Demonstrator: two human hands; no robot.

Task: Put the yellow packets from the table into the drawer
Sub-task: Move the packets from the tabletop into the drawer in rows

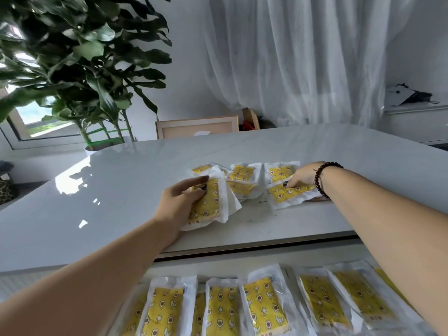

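Left hand (pixel 180 198) curls around a yellow packet (pixel 206 204) on the table (pixel 97 190); right hand (pixel 303 177) pinches another packet (pixel 288 194). More fill the drawer (pixel 242 263).

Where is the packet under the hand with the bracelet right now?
In the head view the packet lies on the table, right of the pile, nearest the front edge, with the right hand pinching its top edge.
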